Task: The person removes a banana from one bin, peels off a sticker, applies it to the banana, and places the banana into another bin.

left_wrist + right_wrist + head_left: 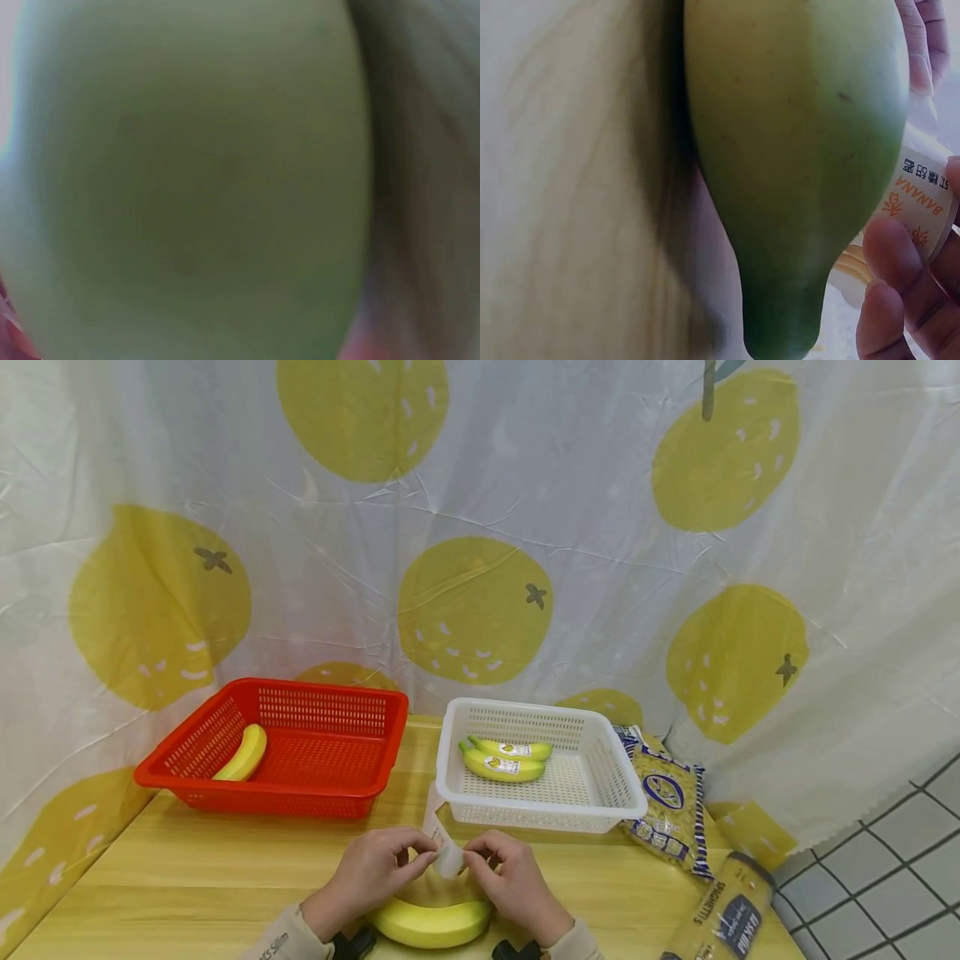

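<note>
A strip of banana stickers (pixel 447 858) is stretched between both hands over the wooden table. My left hand (pixel 375 870) pinches its left side with thumb and forefinger, while my right hand (pixel 513 878) pinches the right side. In the right wrist view a sticker (pixel 922 191) printed "BANANA" shows between the fingertips. Below the hands, close to the wrists, a yellow banana (pixel 431 927) with a greenish end lies on the table. That banana (pixel 195 180) nearly fills the left wrist view and hides the left hand there.
A red basket (pixel 281 791) with one banana (pixel 246 753) stands at the back left. Right of it is a white basket (pixel 543 814) holding two stickered bananas (pixel 504 766). A pasta bag (pixel 667 802) and a spaghetti pack (pixel 723 914) lie at the right.
</note>
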A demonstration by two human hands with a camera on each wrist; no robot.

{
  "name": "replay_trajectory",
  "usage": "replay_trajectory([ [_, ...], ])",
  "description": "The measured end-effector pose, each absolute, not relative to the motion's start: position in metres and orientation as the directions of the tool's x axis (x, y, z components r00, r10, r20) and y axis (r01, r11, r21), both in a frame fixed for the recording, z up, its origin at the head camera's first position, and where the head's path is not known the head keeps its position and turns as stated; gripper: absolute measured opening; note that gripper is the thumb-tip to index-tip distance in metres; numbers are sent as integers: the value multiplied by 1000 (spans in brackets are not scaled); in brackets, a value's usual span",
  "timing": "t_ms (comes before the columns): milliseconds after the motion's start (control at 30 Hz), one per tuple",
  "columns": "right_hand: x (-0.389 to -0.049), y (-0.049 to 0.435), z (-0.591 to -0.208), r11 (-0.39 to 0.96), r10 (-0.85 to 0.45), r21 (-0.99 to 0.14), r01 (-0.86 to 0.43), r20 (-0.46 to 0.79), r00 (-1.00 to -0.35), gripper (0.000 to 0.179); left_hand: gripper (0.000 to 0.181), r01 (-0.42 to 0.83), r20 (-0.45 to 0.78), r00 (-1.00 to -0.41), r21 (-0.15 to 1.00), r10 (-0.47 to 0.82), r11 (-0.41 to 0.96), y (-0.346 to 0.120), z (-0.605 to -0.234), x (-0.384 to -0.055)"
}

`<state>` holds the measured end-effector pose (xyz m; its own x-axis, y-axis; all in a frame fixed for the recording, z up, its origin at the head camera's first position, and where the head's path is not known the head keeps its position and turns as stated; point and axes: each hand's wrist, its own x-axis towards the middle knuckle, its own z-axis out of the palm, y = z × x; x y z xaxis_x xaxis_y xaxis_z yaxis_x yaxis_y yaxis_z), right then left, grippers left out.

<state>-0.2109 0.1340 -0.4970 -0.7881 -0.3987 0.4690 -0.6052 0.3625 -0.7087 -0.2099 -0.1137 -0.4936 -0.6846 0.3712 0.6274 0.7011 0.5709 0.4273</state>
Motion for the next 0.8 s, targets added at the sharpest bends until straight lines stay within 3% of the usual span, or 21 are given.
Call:
replay_trajectory([
  [800, -210, 134, -495, 359, -371, -710, -606, 487, -790, 4, 16, 689, 616, -697, 432, 368, 582, -115, -492, -210],
])
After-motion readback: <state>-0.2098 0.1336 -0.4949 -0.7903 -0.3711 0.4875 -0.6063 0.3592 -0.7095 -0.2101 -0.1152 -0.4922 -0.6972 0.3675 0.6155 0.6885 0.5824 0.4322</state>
